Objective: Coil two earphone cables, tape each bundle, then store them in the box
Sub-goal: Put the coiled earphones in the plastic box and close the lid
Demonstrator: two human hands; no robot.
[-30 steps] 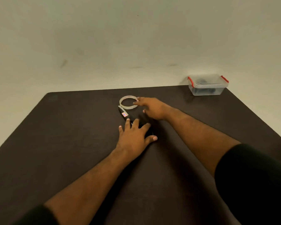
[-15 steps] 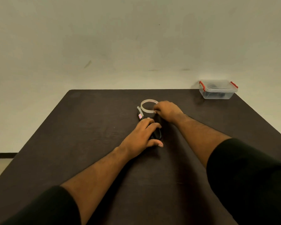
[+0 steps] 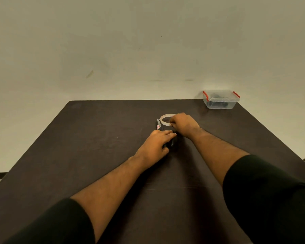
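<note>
On the dark table [image 3: 95,147], my left hand [image 3: 157,143] curls its fingers round a black earphone cable bundle [image 3: 171,144], mostly hidden under the hand. Just beyond it my right hand [image 3: 183,124] pinches the near right edge of a clear tape roll [image 3: 164,118] lying flat. A clear plastic box [image 3: 220,100] with red clips and its lid on stands at the far right corner, with something dark inside.
A small dark tool with a red-and-white label [image 3: 158,125] lies against the tape roll's left side. A plain wall rises behind the table. The table's far edge runs just behind the box.
My left hand went from lying flat on the cable to curling round it. My right hand's fingers closed on the tape roll's edge. The view shifted left.
</note>
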